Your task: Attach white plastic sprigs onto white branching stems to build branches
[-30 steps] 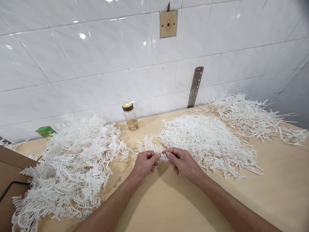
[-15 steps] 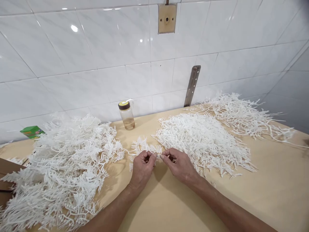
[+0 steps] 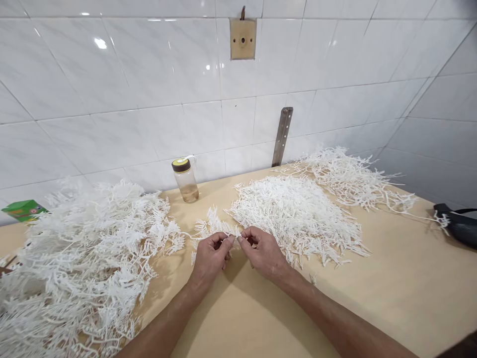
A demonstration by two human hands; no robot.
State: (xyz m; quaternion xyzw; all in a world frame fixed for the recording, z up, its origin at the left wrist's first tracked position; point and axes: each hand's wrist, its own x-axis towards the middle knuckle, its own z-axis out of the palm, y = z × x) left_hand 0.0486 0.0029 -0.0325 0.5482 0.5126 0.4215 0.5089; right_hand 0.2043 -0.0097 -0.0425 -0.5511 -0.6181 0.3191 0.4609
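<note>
My left hand [image 3: 211, 256] pinches a white branched plastic strand [image 3: 213, 223] between thumb and forefinger. Almost touching it, my right hand [image 3: 263, 251] is closed in a pinch at the same strand's right end. The strand's comb-like offshoots spread behind the fingertips, over the table. A big heap of similar white branched strands [image 3: 93, 248] lies to the left. Just behind and right of my right hand is a pile of short white pieces [image 3: 294, 214]. The exact spot gripped is hidden by my fingertips.
A lidded bottle with some liquid [image 3: 186, 184] stands near the tiled wall. Bare white branches [image 3: 346, 176] lie at the back right, near a black object [image 3: 458, 226]. A metal bracket [image 3: 282, 136] rises at the wall. A green box [image 3: 24, 210] is at far left.
The view has swung slightly right, bringing the black object into sight. Both hands stay pinched together at the strand, with little visible movement.
</note>
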